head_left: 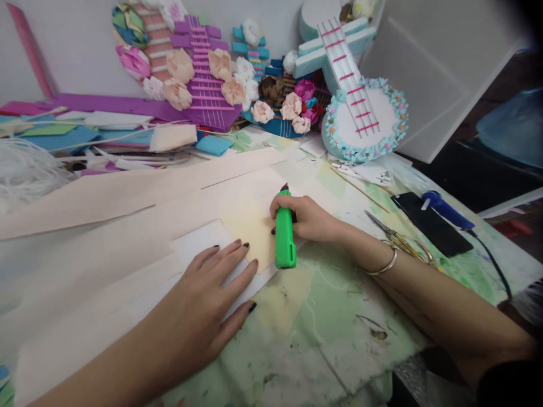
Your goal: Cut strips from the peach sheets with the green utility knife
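My right hand (307,217) is closed round a green utility knife (284,234), its tip resting on a pale cream foam sheet (127,226) that covers the left half of the table. My left hand (212,294) lies flat with its fingers spread, pressing down on a white template sheet (203,240) lying on the cream sheet, just left of the knife. A metal bangle (384,265) circles my right wrist.
Scissors (396,237), a black phone (430,223) and a blue glue gun (445,209) lie to the right on the green-stained table (339,328). Foam guitar decorations with paper flowers (356,107) lean at the back. Foam strips and white string (25,167) pile at the left.
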Demonstrator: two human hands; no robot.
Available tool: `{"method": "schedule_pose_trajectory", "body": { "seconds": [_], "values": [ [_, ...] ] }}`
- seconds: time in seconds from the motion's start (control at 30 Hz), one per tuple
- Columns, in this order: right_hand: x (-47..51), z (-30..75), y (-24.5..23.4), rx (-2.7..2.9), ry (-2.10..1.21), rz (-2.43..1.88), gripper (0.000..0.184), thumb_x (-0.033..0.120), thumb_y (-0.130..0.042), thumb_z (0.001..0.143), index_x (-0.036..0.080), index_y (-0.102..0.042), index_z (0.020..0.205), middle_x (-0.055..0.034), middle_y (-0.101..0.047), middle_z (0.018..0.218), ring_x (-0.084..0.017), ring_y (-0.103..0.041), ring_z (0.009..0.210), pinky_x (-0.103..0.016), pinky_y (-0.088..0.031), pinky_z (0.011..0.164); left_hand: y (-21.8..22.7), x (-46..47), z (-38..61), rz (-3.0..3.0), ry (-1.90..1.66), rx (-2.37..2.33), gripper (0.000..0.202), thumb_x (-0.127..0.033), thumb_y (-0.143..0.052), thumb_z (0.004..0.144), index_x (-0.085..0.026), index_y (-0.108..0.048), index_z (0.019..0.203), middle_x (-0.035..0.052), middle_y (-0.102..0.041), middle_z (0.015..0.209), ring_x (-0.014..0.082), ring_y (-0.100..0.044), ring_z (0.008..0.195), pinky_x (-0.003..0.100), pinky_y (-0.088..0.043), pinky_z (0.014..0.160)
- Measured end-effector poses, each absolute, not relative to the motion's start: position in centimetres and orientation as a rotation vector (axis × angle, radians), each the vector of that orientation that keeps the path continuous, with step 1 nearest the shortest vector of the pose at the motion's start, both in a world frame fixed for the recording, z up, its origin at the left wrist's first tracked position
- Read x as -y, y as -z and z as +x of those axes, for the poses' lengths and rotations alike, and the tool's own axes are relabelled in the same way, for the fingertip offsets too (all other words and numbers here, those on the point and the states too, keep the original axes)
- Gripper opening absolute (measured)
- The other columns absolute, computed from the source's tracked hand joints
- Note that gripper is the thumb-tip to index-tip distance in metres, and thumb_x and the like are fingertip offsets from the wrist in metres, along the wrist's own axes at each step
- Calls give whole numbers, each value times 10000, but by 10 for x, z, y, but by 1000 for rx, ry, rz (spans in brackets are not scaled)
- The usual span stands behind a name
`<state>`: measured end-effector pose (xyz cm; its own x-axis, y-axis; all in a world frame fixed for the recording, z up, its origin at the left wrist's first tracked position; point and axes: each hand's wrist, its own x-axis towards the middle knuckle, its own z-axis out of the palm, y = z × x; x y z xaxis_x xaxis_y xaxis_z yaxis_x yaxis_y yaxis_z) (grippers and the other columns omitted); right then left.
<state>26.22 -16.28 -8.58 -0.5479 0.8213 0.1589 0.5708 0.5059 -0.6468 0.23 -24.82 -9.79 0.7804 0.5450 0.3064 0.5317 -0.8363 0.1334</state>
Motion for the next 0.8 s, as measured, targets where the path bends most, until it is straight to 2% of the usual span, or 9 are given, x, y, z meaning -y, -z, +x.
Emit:
{"method": "schedule_pose_trajectory", "body": {
  "seconds": [0.13,0.23,0.43,0.57,0.8],
  "values": [
    [156,265,90,1929,-1023,-979,206,229,-663,781,209,-492,893,12,-583,813,-136,-604,763,-281,-480,728,100,247,1,2964,-490,-862,415,-231,-473,929,-156,-508,1336,169,-529,1373,339,-438,1323,532,-407,1035],
    [148,265,90,1768,-1169,-859,268,240,-672,788,218,-444,926,-28,-630,909,-179,-659,923,-319,-513,797,101,246,1,2975,-479,-875,410,-227,-474,928,-158,-513,1330,167,-527,1374,337,-433,1326,527,-402,1039],
    [133,261,94,1974,-1041,-825,290,257,-692,788,236,-460,961,-60,-610,1092,-255,-554,1236,-350,-518,872,100,247,2,3028,-441,-858,453,-225,-470,922,-180,-489,1372,171,-526,1370,356,-455,1303,539,-421,1009],
    [133,258,97,2272,-859,-830,295,145,-635,797,237,-472,1025,-73,-593,1207,-253,-534,1238,-399,-439,986,96,250,5,3014,-470,-902,468,-177,-436,924,-227,-491,1386,161,-533,1360,353,-476,1283,552,-423,998],
    [134,254,97,2362,-803,-798,318,48,-562,771,230,-466,1013,-75,-598,1181,-245,-548,1187,-387,-428,961,97,251,8,3069,-508,-870,441,-162,-420,934,-194,-526,1360,216,-540,1331,382,-497,1265,590,-443,960]
  ]
}}
